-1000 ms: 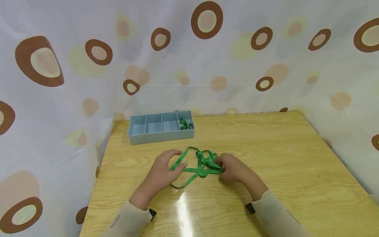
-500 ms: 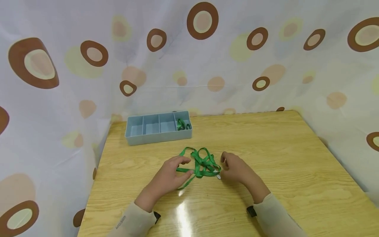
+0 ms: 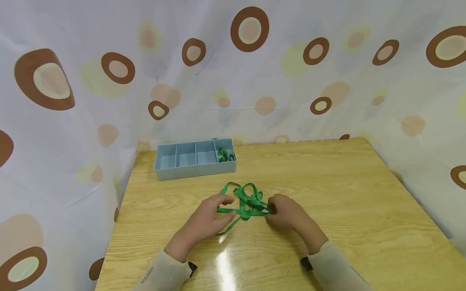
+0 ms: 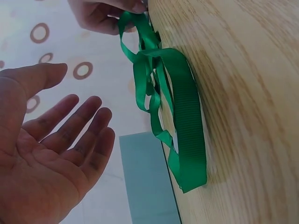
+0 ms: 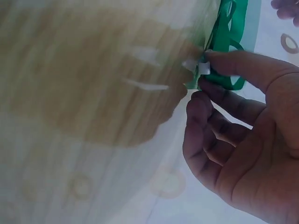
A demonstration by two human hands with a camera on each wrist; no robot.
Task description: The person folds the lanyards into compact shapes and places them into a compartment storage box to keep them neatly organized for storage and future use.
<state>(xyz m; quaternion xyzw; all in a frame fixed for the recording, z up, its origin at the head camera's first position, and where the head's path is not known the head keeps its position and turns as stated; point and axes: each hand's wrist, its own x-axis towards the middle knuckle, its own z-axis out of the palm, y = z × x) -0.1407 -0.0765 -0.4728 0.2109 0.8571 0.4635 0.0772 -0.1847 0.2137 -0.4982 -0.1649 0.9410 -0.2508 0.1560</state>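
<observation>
A tangled green ribbon (image 3: pixel 242 202) lies in loose loops on the wooden table. At its right end my right hand (image 3: pixel 287 212) pinches the ribbon between thumb and index finger. A small white piece (image 5: pixel 204 68) shows right at those fingertips in the right wrist view; its exact kind is unclear. My left hand (image 3: pixel 207 218) hovers at the ribbon's left side, fingers apart and loosely bent, holding nothing. From the left wrist, its palm (image 4: pixel 51 172) appears clear of the green loops (image 4: pixel 187 112).
Behind the ribbon stands a light blue tray (image 3: pixel 196 169) with several compartments. Its rightmost compartment contains coiled green ribbon (image 3: pixel 223 154). The wooden table (image 3: pixel 327 173) extends to the right, and a patterned curtain (image 3: pixel 218 72) hangs around its back and sides.
My right hand let go of the ribbon's right end half a second ago, exposing the white piece, and now pinches there again. My left hand has shifted slightly rightward over the left loop.
</observation>
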